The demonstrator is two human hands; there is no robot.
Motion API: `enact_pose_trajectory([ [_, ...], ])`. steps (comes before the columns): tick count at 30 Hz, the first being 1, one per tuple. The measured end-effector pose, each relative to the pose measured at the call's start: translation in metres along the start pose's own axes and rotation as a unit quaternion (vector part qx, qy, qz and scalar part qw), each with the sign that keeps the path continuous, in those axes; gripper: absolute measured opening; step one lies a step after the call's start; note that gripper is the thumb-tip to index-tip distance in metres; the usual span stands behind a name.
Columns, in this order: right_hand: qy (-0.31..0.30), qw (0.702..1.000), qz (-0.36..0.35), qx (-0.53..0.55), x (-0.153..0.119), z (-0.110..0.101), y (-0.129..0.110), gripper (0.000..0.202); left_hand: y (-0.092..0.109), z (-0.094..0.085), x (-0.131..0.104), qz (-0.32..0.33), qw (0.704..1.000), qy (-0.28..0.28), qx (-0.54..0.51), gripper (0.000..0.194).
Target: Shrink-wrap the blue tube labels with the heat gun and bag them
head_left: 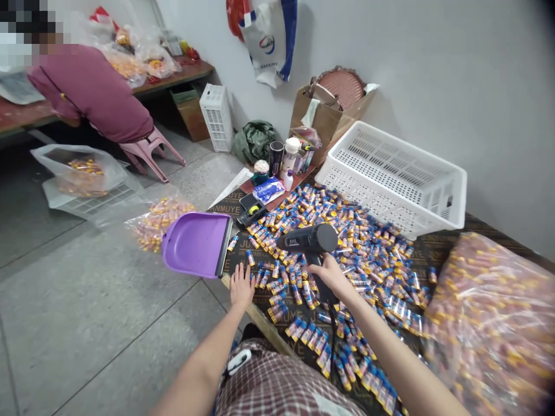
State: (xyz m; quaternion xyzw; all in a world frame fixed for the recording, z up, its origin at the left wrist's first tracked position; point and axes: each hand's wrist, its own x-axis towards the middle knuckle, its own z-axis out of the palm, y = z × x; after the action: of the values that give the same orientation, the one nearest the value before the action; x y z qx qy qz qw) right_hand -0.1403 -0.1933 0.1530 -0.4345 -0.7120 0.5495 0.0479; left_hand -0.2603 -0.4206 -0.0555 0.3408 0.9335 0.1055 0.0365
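The right hand (330, 276) is closed around the grip of one black heat gun (309, 239), aimed over the small tubes (347, 242) spread just ahead of it, too many to count. The left hand (241, 286) lies open, flat at the table (260, 319) edge, just below one purple dustpan (197, 244). Lingering heat could scorch tubes; its cord might drag some off.

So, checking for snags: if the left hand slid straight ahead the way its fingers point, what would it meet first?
Probably the purple dustpan: the left hand lies flat, fingers toward the pan's near edge, though a loose tube lies close to that line.
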Motion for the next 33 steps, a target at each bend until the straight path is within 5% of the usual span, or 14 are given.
enact_pose_trajectory([
  [3,-0.018,0.999,0.011,-0.036,-0.016,0.000,0.002,0.026,-0.003,0.003,-0.002,0.005,1.000,0.011,-0.010,0.047],
  [10,0.085,0.994,0.063,-0.014,-0.082,-0.029,0.033,0.026,0.004,-0.003,0.020,-0.052,0.987,0.111,-0.108,0.045],
  [12,0.155,0.985,0.081,-0.003,-0.110,-0.045,0.047,0.028,0.025,-0.012,0.047,-0.008,0.985,0.109,-0.132,0.045],
  [16,0.284,0.950,0.132,0.013,-0.169,-0.073,0.071,0.031,0.090,-0.022,0.100,0.146,0.981,-0.025,-0.127,0.050],
  [19,0.314,0.928,0.188,0.069,-0.209,-0.084,0.084,0.035,0.130,-0.021,0.113,0.150,0.984,-0.058,-0.075,0.064],
  [22,0.357,0.904,0.211,0.100,-0.239,-0.088,0.095,0.035,0.146,-0.016,0.100,0.148,0.988,-0.037,-0.038,0.068],
  [26,0.365,0.885,0.247,0.147,-0.261,-0.087,0.111,0.033,0.145,-0.016,0.070,0.245,0.967,-0.055,-0.042,0.050],
  [33,0.315,0.892,0.231,0.227,-0.255,-0.080,0.128,0.035,0.146,-0.024,0.020,0.314,0.944,-0.095,-0.024,0.042],
])
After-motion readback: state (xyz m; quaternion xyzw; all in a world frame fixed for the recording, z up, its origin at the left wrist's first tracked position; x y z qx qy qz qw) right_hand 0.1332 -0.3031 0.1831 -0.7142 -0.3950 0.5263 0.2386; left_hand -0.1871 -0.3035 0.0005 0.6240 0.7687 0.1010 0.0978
